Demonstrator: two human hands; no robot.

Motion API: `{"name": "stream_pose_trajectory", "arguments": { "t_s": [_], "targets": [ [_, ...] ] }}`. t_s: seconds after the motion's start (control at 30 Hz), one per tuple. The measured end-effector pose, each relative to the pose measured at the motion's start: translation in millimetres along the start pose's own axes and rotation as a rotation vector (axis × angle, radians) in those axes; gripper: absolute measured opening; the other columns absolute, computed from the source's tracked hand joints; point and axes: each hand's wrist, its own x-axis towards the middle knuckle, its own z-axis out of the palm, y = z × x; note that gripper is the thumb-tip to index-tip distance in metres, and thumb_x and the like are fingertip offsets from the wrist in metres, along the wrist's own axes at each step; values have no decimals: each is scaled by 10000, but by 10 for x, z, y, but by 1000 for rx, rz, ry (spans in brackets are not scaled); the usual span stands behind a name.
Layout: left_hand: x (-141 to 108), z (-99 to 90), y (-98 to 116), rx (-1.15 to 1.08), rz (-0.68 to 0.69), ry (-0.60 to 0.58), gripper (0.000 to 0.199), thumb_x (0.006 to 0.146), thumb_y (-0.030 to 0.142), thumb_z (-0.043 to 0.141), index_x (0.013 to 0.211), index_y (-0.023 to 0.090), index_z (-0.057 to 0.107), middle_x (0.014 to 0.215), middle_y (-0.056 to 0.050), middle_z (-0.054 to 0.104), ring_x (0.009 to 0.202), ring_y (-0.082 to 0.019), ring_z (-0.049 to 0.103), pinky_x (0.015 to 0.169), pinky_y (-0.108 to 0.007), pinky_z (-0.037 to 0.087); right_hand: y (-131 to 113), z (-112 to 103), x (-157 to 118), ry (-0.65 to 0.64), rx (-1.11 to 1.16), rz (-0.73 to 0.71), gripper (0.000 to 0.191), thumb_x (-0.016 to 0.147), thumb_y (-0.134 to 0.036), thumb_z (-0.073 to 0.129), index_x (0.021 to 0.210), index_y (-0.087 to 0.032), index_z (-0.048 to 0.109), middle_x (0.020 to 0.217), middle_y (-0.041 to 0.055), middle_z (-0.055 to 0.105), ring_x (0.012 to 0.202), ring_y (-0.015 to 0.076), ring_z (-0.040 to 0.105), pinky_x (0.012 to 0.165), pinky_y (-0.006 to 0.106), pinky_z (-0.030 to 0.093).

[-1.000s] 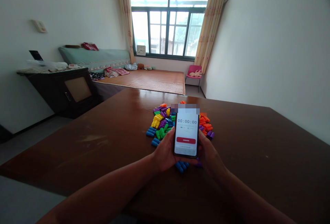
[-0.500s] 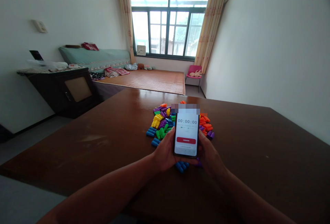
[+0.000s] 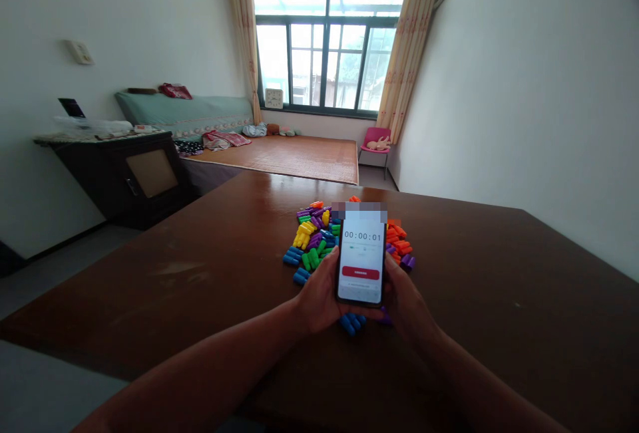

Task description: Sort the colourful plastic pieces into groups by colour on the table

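Observation:
Between my two hands a smartphone (image 3: pixel 361 257) is held upright, its lit screen toward me with a timer at 00:00:01 and a red button. My left hand (image 3: pixel 319 294) grips its lower left edge, thumb along the side. On the lower right edge my right hand (image 3: pixel 405 294) is closed around it. Behind and below the phone lies a heap of small coloured plastic pieces: yellow ones (image 3: pixel 303 235), green ones (image 3: pixel 312 259), blue ones (image 3: pixel 353 323) and orange ones (image 3: pixel 398 237), with purple among them. The phone and hands hide the middle of the heap.
The pieces lie on a brown wooden table (image 3: pixel 224 253). Beyond its far edge are a mat-covered bed (image 3: pixel 309 153) and a pink chair (image 3: pixel 375 137). A dark cabinet (image 3: pixel 150 170) stands at the left, below the wall.
The timer on the phone screen has gone from 00:00:00 to 00:00:01. My hands and the phone stay in place.

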Motion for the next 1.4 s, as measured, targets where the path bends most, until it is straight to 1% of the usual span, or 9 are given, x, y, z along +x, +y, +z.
{"name": "stream_pose_trajectory", "arguments": {
  "t_s": [0.17, 0.4, 0.53, 0.7, 0.9, 1.03, 1.2, 1.3, 1.4],
  "targets": [
    [-3, -2, 3, -7, -2, -2, 629, 949, 559, 260, 1427, 168, 380, 1250, -195, 607, 1124, -372, 584, 875, -597, 459, 14, -9, 12, 9, 5, 2, 680, 760, -637, 597, 1315, -248, 537, 1051, 77, 709, 962, 303, 662, 783, 426, 558],
    [11, 4, 0, 33, 9, 10, 638, 951, 562, 244, 1419, 155, 390, 1212, -201, 627, 1077, -372, 610, 842, -583, 477, 20, -7, 16, -1, 17, 2, 595, 815, -603, 551, 1294, -250, 548, 1078, 59, 702, 967, 279, 662, 795, 407, 553],
    [27, -35, -14, 35, 11, 1, 629, 950, 557, 264, 1420, 158, 389, 1209, -197, 629, 1083, -364, 608, 856, -584, 470, 25, 0, 32, -11, 26, -25, 610, 810, -603, 560, 1297, -237, 545, 1088, 59, 701, 966, 274, 663, 800, 403, 551],
    [54, -68, -29, 51, 25, 25, 648, 931, 584, 300, 1407, 156, 406, 1183, -196, 643, 1057, -361, 622, 844, -582, 478, 28, 9, 50, -24, 41, -56, 631, 793, -611, 575, 1282, -213, 562, 1054, 65, 714, 962, 280, 665, 833, 423, 537],
    [65, -18, -6, 68, 8, 0, 617, 934, 570, 310, 1391, 171, 422, 1178, -180, 646, 1019, -341, 644, 830, -563, 492, -1, 12, 33, -59, 71, -62, 639, 787, -608, 582, 1296, -224, 549, 1068, 62, 711, 979, 285, 663, 847, 442, 534],
    [-8, 59, 9, 85, 27, 12, 617, 931, 570, 320, 1391, 171, 420, 1171, -182, 649, 1017, -337, 646, 843, -562, 489, -9, 22, -4, -95, 48, -78, 634, 784, -609, 583, 1296, -237, 549, 1077, 53, 707, 985, 281, 657, 832, 428, 538],
    [-189, 173, 12, 119, 36, 55, 647, 923, 590, 316, 1379, 146, 433, 1163, -202, 646, 994, -354, 650, 803, -562, 505, 23, 48, -64, -134, -18, -133, 586, 805, -585, 574, 1292, -260, 550, 1128, 28, 684, 1016, 257, 640, 817, 376, 545],
    [-292, 229, -19, 120, 63, 79, 653, 928, 590, 295, 1387, 143, 427, 1187, -205, 634, 1022, -356, 638, 817, -568, 498, 9, 91, -118, -194, -10, -130, 596, 790, -612, 577, 1269, -258, 570, 1088, 29, 695, 985, 258, 647, 785, 367, 553],
    [-361, 267, -62, 107, 97, 70, 643, 936, 576, 287, 1386, 139, 430, 1216, -208, 618, 1059, -356, 622, 845, -566, 488, -29, 138, -176, -252, -2, -119, 605, 783, -639, 566, 1254, -260, 579, 1024, 30, 709, 942, 254, 656, 753, 358, 558]
  ]
}}
